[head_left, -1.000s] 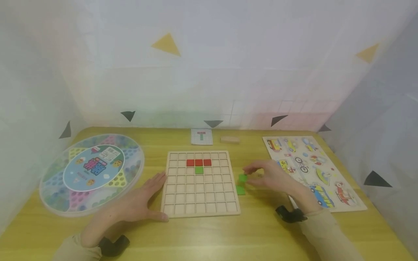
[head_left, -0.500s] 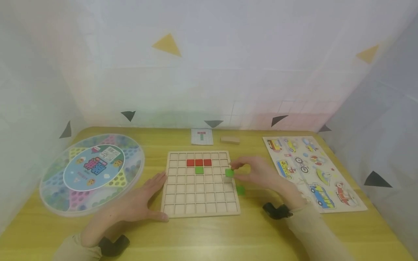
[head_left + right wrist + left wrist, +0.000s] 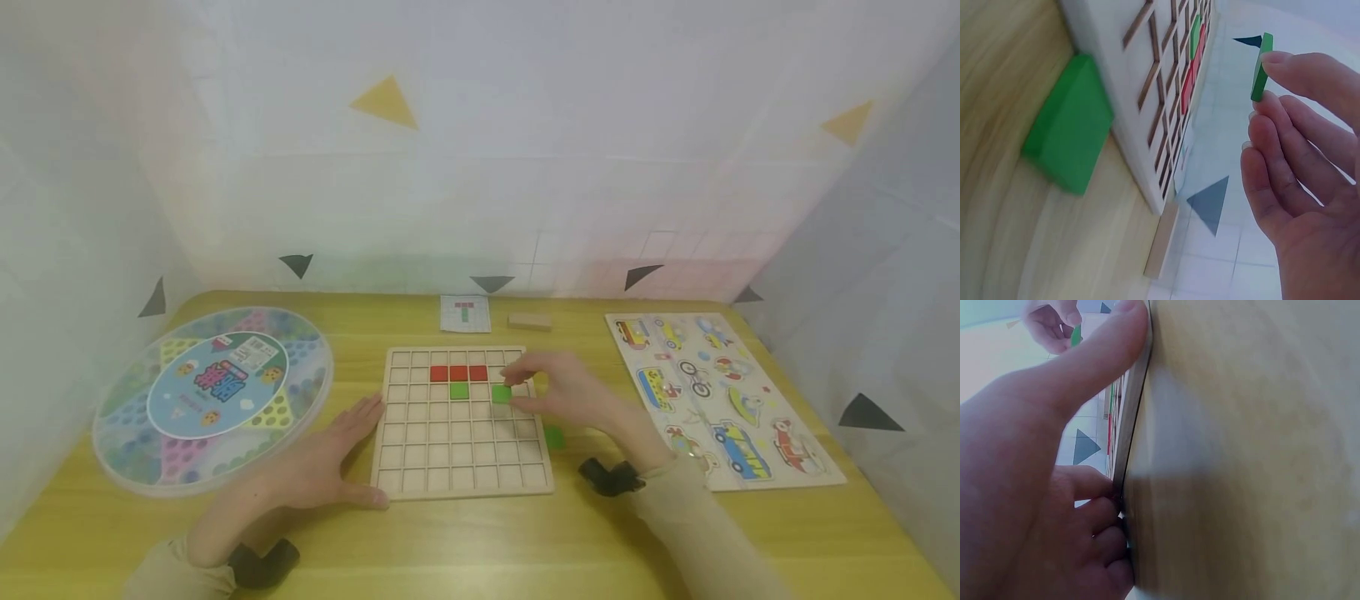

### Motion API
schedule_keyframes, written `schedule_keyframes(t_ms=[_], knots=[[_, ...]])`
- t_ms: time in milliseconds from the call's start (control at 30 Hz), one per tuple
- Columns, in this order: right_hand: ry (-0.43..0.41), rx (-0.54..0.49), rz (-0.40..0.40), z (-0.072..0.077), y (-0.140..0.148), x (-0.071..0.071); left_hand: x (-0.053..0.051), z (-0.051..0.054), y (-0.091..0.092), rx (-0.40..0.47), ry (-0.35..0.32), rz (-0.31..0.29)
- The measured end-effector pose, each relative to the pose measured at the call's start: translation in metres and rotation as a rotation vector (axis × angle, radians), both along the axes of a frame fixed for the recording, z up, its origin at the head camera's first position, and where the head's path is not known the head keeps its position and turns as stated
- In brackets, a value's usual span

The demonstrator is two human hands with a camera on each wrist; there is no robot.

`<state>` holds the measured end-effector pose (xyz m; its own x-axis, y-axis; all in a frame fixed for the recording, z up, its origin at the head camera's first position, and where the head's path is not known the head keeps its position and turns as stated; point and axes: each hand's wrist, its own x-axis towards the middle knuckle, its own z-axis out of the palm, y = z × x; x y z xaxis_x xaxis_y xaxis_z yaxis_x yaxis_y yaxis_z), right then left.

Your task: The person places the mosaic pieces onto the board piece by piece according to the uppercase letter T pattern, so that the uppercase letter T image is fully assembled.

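A square wooden grid board [image 3: 462,457] lies on the table. Set in its cells are a row of red tiles [image 3: 458,373] with one green tile [image 3: 459,390] under the middle red. My right hand [image 3: 566,392] pinches another green square tile [image 3: 1262,67] between thumb and fingers, holding it above the right part of the board. One loose green tile [image 3: 1072,128] lies on the table against the board's right edge. My left hand [image 3: 318,471] rests along the board's left side, thumb by the near corner and fingertips touching the edge; between them the palm stays off the board.
Behind the board lie a small printed card [image 3: 465,314] with a red and green T pattern and a wooden block [image 3: 529,322]. A round Chinese checkers set [image 3: 135,446] occupies the left. To the right is a vehicle picture puzzle board [image 3: 806,477].
My right hand has picked up a green tile from beside the board and carried it leftward over the grid. The left hand has stayed in place.
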<state>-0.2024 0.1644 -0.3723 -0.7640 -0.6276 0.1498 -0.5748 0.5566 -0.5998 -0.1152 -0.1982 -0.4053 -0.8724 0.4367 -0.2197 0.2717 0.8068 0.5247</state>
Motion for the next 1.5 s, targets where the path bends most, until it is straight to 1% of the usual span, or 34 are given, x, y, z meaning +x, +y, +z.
schedule_keyframes(t_ms=[133, 267, 367, 533, 800, 867, 967, 1133, 1233, 1500], knots=[[0.000, -0.014, 0.011, 0.001, -0.008, 0.000, 0.000, -0.001, 0.000, 0.004, -0.006, 0.006], [0.040, -0.029, 0.025, -0.001, -0.014, -0.001, 0.000, -0.001, 0.000, 0.006, -0.006, 0.007], [0.050, -0.042, 0.031, -0.003, -0.017, -0.003, 0.000, 0.000, 0.000, 0.000, -0.004, 0.006], [0.026, -0.050, 0.044, -0.003, -0.026, -0.003, 0.000, 0.000, 0.000, -0.002, -0.003, 0.004], [0.039, -0.046, 0.059, -0.005, -0.039, -0.006, 0.001, 0.002, 0.000, 0.003, -0.009, 0.001], [0.032, -0.036, 0.048, -0.004, -0.043, -0.006, 0.000, 0.003, 0.000, 0.009, -0.009, -0.003], [0.021, -0.041, 0.054, -0.005, -0.047, -0.007, 0.001, 0.003, 0.000, 0.006, -0.011, -0.002], [-0.009, -0.094, 0.094, -0.010, -0.050, -0.007, 0.001, 0.003, 0.000, 0.007, -0.003, -0.005], [-0.041, -0.091, 0.082, -0.013, -0.051, -0.006, 0.001, 0.004, 0.000, 0.011, 0.002, -0.011], [-0.078, -0.069, 0.059, -0.019, -0.056, -0.003, 0.001, 0.003, 0.000, 0.011, 0.004, -0.013]])
